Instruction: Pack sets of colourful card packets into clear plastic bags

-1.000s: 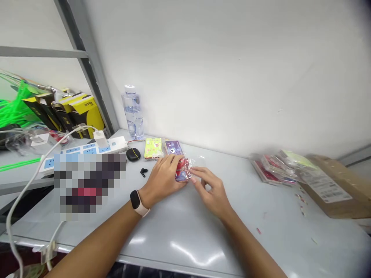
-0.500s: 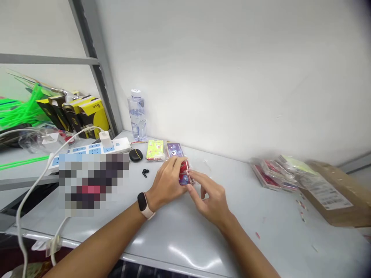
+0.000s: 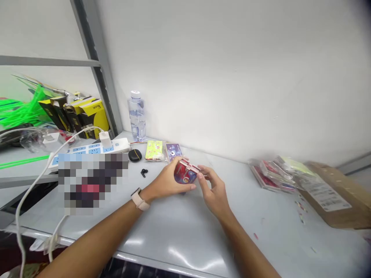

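Head view: left hand holds red-blue pack tilted, probably exposing its edge; right hand, four o'clock, fingers narrow at that edge, grip unclear.

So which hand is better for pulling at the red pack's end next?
Probably the right hand: its thumb and finger are already at that end, while the left hand holds the red pack.

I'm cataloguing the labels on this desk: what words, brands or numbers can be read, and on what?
None reads clearly:
Black-and-yellow box: lettering too blurred.
White label on the cardboard box: print too small.
Bottle cap: mark too small.
Red-and-blue pack in the left hand: no legible words.
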Demonstrator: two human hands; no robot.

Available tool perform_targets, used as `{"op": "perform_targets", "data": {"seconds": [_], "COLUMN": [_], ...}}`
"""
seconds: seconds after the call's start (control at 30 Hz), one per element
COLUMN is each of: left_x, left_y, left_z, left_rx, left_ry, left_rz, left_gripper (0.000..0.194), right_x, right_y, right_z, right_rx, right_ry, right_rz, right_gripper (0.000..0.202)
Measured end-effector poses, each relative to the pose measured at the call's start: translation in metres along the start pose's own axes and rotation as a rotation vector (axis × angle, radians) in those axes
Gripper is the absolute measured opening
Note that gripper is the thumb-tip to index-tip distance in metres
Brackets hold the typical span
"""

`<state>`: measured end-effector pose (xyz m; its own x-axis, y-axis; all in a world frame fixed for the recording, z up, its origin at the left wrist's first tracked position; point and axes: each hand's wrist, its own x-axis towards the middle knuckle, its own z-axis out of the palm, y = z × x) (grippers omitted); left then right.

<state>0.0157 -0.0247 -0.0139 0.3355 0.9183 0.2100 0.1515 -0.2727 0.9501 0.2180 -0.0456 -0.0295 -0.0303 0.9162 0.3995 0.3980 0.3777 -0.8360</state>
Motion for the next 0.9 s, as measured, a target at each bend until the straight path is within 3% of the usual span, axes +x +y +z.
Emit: {"op": "perform_targets", "data": {"seconds": [0.1, 0.2, 0.4, 0.53, 0.67, 0.77, 0.9], "left_x": [0.003, 0.007, 0.007, 0.004, 0.004, 0.005, 0.005], "left_y": [-0.003, -0.008, -0.01, -0.003, 0.002, 0.003, 0.005], "left_z": [-0.006, -0.006, -0.005, -0.006, -0.008, -0.011, -0.016], "left_rx": [-0.25, -0.332, -0.346, -0.33, -0.32, -0.28, -0.194], "left_ry": [-0.107, -0.098, -0.085, -0.06, -0.012, -0.023, -0.045], "left_rz": [-0.027, -0.044, -0.067, 0.015, 0.117, 0.133, 0.139], "left_gripper": [0.054, 0.045, 0.048, 0.051, 0.03, 0.019, 0.027], "right_x": [0.004, 0.008, 0.009, 0.004, 0.005, 0.006, 0.005], "right_y": [-0.002, 0.0, 0.006, 0.001, -0.003, 0.0, 0.001], "right_z": [-0.005, -0.009, -0.008, -0.003, -0.004, -0.009, -0.012], "right_rx": [0.076, 0.122, 0.171, 0.339, 0.393, 0.367, 0.212], "right_ry": [0.041, 0.01, -0.052, -0.032, 0.075, 0.07, 0.065], "right_rz": [0.024, 0.022, 0.014, 0.017, -0.002, -0.089, -0.242], "right_gripper": [0.033, 0.032, 0.032, 0.033, 0.019, 0.014, 0.027]}}
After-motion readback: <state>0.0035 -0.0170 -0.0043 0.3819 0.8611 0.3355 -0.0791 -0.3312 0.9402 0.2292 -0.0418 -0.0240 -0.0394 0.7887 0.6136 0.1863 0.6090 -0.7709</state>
